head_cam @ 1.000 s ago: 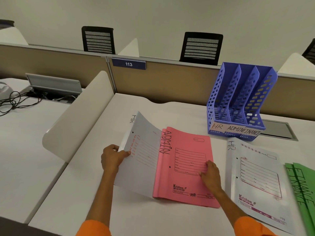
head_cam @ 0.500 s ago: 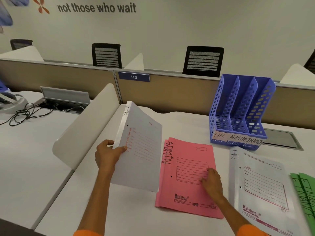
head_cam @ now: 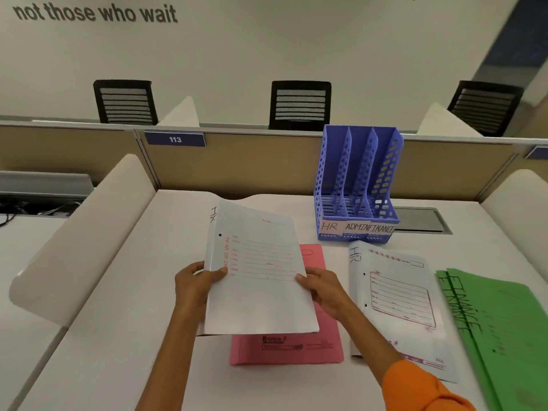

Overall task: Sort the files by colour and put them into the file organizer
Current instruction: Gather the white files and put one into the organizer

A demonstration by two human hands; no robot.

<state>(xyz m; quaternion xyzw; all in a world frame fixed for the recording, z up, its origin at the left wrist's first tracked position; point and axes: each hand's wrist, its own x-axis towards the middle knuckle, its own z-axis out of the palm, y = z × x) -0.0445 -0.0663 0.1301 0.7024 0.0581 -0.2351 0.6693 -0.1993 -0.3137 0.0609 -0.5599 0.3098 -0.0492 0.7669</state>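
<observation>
A white file marked HR (head_cam: 261, 271) is lifted above the desk. My left hand (head_cam: 194, 284) grips its left edge and my right hand (head_cam: 324, 287) grips its right edge. Beneath it a pink file (head_cam: 284, 345) lies flat, mostly hidden. To the right lies a second white HR file (head_cam: 397, 295), and green FINANCE files (head_cam: 498, 327) lie at the far right. The blue file organizer (head_cam: 357, 185), labelled HR, ADMIN and FINANCE, stands behind them with its three slots empty.
The white desk (head_cam: 112, 336) has curved side dividers, one on the left (head_cam: 80, 232) and one on the right (head_cam: 516, 200). A tan partition with a 113 plate (head_cam: 175, 140) closes the back. A grey cable hatch (head_cam: 421, 219) sits behind the organizer. Black chairs stand beyond.
My left hand lifted the white HR file off the pink one and swung it right over the pink file. My right hand left the pink file and took the white file's right edge.
</observation>
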